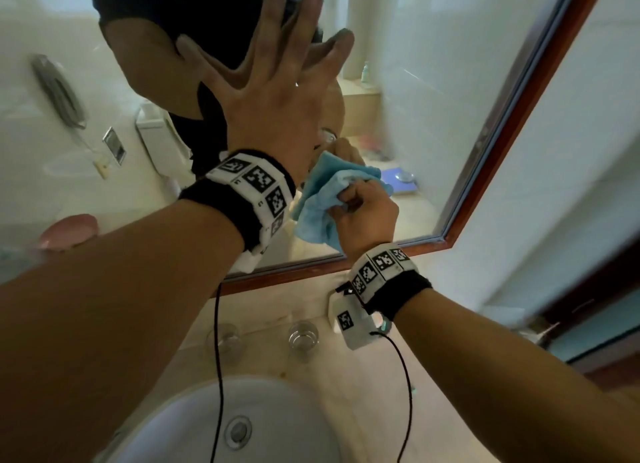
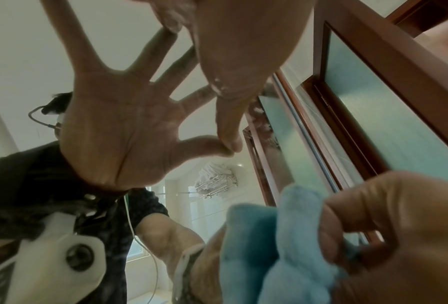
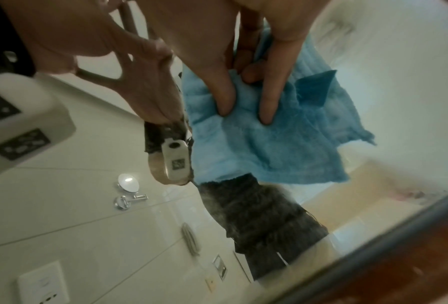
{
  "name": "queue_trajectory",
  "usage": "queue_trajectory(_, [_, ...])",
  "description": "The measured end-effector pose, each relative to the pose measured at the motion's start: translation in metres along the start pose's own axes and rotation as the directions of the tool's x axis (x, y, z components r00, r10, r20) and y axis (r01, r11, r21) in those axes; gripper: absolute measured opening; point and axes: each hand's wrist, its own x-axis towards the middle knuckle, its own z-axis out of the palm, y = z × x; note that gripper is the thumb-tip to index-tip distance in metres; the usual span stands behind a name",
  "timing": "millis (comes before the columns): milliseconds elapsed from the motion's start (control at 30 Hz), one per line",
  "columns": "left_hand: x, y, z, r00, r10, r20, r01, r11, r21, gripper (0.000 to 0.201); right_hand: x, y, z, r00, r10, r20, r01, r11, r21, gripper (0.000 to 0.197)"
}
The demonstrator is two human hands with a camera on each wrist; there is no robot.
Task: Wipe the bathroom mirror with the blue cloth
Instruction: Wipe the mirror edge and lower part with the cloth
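Note:
The mirror (image 1: 433, 81) in its red-brown wooden frame (image 1: 491, 185) fills the upper half of the head view. My left hand (image 1: 273, 57) lies flat on the glass with fingers spread, holding nothing; its thumb side (image 2: 243, 51) meets its reflection in the left wrist view. My right hand (image 1: 363, 213) grips the bunched blue cloth (image 1: 318, 206) against the glass near the lower right corner. In the right wrist view two fingers (image 3: 224, 96) dig into the blue cloth (image 3: 246, 109). The cloth (image 2: 269, 246) also shows beside my curled right hand (image 2: 373, 226).
Below the mirror runs a pale stone counter (image 1: 363, 386) with a white sink basin (image 1: 284, 428) and two clear glasses (image 1: 303, 338) (image 1: 227, 338). Black cables (image 1: 218, 358) hang from both wrist units over the basin. A white tiled wall (image 1: 571, 150) stands to the right.

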Motion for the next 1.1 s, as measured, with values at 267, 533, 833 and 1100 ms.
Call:
queue_trajectory(267, [-0.007, -0.005, 0.006, 0.996, 0.034, -0.077, -0.024, 0.992, 0.127, 0.091, 0.012, -0.029, -0.004, 0.995, -0.078, -0.069, 0.078, 0.997, -0.004, 0.009])
queue_trajectory(533, [-0.010, -0.005, 0.006, 0.999, 0.028, -0.039, -0.022, 0.989, 0.146, 0.096, 0.003, -0.011, 0.002, 0.992, -0.107, -0.073, 0.104, 0.994, -0.038, 0.005])
queue_trajectory(833, [-0.032, -0.027, 0.002, 0.996, 0.048, 0.071, -0.056, 0.991, 0.119, 0.107, -0.038, 0.035, 0.022, 0.984, 0.065, 0.168, -0.032, 0.981, -0.190, 0.006])
queue_trajectory(1100, [-0.065, -0.057, 0.004, 0.998, -0.004, 0.063, -0.007, 0.986, 0.167, 0.108, -0.046, 0.046, 0.032, 0.972, 0.130, 0.194, -0.092, 0.977, -0.192, 0.015])
